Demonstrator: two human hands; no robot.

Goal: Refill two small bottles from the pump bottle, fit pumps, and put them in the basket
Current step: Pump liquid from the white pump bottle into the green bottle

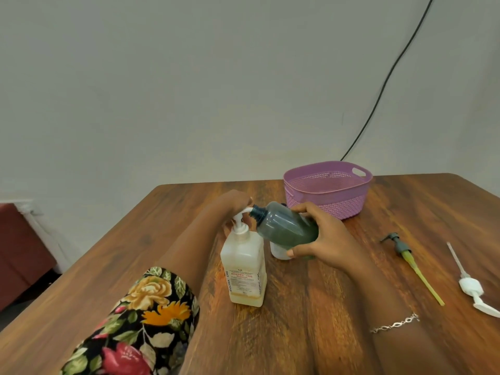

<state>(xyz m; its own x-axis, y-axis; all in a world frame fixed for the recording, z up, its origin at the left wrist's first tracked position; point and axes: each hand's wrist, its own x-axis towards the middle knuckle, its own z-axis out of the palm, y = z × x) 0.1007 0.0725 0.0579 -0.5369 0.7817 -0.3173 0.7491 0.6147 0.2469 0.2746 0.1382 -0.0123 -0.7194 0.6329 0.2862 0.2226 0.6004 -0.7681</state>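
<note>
Right hand [333,240] grips the small dark bottle [287,226], tilted, its neck at the spout of the pump bottle [244,266]. Left hand [234,202] rests on the pump head; finger curl not visible. Second small bottle [278,252], white, is mostly hidden behind. Basket [327,201] sits at the worktop [297,315] rear. Grey pump [400,246] and white pump [472,288] lie to the right.

wooden table [297,315] bears pump bottle [243,269], purple basket [327,197], grey pump [401,246], white pump [472,288].
</note>
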